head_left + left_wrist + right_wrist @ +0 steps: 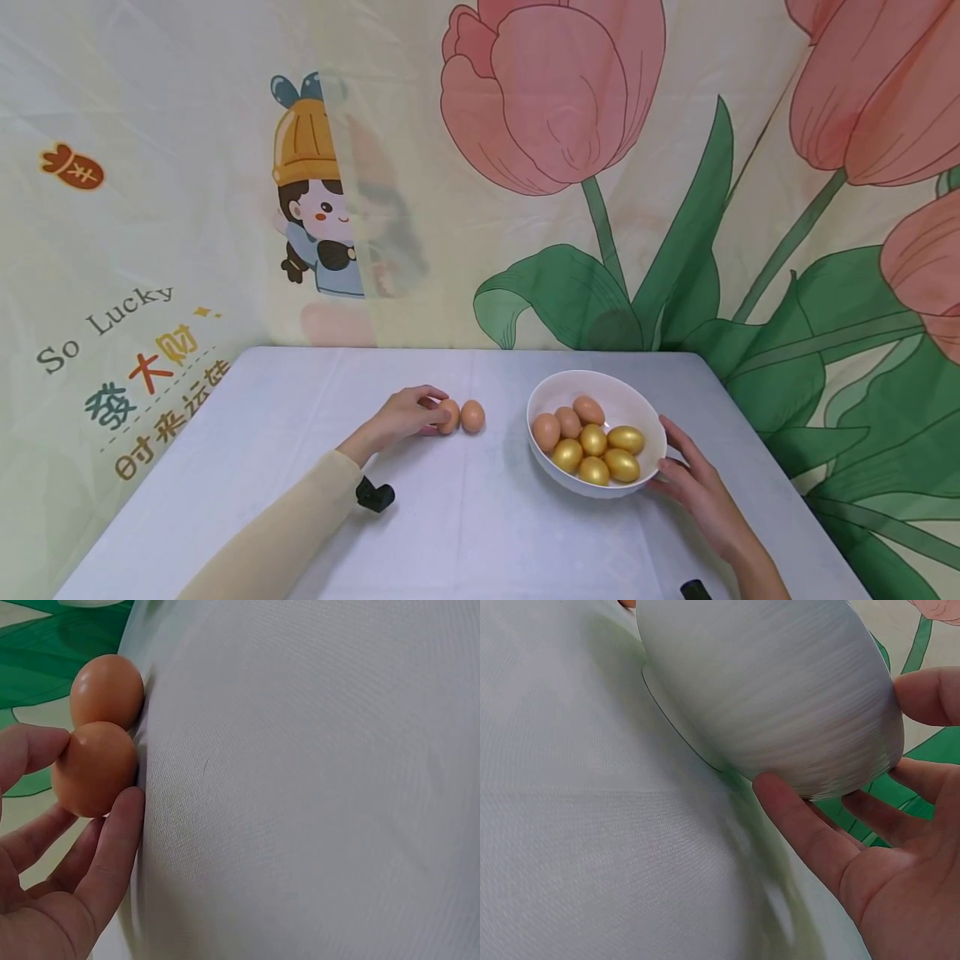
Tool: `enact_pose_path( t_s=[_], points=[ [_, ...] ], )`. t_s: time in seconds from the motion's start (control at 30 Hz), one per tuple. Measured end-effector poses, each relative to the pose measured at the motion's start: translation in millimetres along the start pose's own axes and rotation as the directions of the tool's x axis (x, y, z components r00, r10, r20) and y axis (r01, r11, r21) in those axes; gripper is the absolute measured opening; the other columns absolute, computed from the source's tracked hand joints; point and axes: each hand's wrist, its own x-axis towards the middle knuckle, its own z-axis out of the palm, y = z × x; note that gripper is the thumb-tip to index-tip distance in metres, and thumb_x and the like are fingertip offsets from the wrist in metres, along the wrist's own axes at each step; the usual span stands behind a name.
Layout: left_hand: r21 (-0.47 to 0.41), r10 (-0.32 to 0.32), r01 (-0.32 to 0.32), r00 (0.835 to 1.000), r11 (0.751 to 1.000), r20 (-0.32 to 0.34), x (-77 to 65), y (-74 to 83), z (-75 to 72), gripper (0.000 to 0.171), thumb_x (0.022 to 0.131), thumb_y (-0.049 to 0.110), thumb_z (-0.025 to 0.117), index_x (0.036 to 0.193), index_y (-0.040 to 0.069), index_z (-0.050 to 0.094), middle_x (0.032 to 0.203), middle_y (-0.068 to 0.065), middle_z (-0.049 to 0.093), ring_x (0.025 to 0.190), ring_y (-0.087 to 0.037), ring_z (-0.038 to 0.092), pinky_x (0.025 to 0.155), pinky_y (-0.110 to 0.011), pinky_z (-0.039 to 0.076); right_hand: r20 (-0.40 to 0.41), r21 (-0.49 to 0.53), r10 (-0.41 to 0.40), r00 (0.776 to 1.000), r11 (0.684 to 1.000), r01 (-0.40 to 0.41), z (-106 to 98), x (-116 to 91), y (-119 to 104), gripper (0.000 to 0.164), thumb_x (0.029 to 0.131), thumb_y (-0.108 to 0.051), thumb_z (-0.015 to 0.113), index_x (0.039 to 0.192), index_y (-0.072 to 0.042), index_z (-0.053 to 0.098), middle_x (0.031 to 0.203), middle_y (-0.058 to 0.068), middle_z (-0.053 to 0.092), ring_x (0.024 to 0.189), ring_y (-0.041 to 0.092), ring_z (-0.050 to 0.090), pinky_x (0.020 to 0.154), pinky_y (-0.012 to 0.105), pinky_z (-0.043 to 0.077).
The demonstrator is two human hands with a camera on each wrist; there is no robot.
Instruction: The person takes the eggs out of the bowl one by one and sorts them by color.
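Observation:
My left hand (pixel 408 412) pinches a brown egg (pixel 95 771) between thumb and fingertips, low over the white cloth. Right beside that egg is a second brown egg (pixel 472 417) on the table. A white bowl (pixel 537 400) stands to the right, holding three brown eggs (pixel 546 432) and several golden eggs (pixel 594 471). My right hand (pixel 701 487) holds the bowl at its right side. In the right wrist view its thumb and fingers (pixel 802 825) spread around the bowl's outer wall; the bowl's contents are hidden there.
A white cloth covers the table (pixel 450 533). Behind it hangs a backdrop (pixel 405 167) with printed tulips and a cartoon figure. A black wrist device (pixel 375 496) shows under the left forearm, and another black piece (pixel 696 590) near the right wrist.

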Motion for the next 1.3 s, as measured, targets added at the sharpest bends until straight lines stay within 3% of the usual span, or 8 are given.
enact_pose_path(
  t_s=[0.43,0.67,0.93,1.3],
  points=[
    [0.043,-0.011,0.011,1.0,0.999,0.0,-1.0,0.0,-6.6,0.048,0.092,0.022,0.083,0.136,0.009,0.068,0.119,-0.013,0.065,0.091,-0.021,0.072,0.084,-0.035,0.064,0.005,0.01,-0.011,1.0,1.0,0.011,0,0,-1,0.067,0.114,-0.031,0.048,0.171,-0.016,0.016,0.17,0.024,0.019,0.12,-0.002,0.057,0.094,0.031,0.061],
    [0.085,0.04,-0.038,0.999,0.996,-0.016,-6.2,7.8,-12.1,0.052,0.093,0.025,0.082,0.14,0.008,0.066,0.127,-0.013,0.064,0.095,-0.023,0.072,0.086,-0.037,0.064,0.01,0.013,-0.03,0.999,0.999,0.03,0,0,-1,0.066,0.114,-0.029,0.048,0.171,-0.016,0.016,0.17,0.024,0.019,0.119,-0.002,0.058,0.094,0.031,0.061],
    [0.225,0.185,-0.168,0.981,0.96,-0.057,-10.5,30.5,-11.7,0.044,0.093,0.029,0.081,0.135,0.019,0.07,0.13,-0.012,0.07,0.113,-0.024,0.069,0.093,-0.04,0.058,0.003,-0.003,-0.013,1.0,1.0,0.013,0,1,-1,0.067,0.114,-0.031,0.048,0.172,-0.017,0.016,0.171,0.024,0.018,0.123,0.001,0.056,0.094,0.032,0.061],
    [0.264,0.267,-0.253,0.964,0.931,-0.017,-15.8,74.4,13.2,0.046,0.093,0.03,0.082,0.137,0.026,0.069,0.124,0.002,0.07,0.109,-0.018,0.068,0.095,-0.04,0.058,-0.005,-0.011,0.012,1.0,1.0,-0.012,0,0,0,0.068,0.114,-0.033,0.048,0.172,-0.018,0.016,0.172,0.023,0.018,0.132,0.014,0.052,0.095,0.035,0.062]
  ],
)
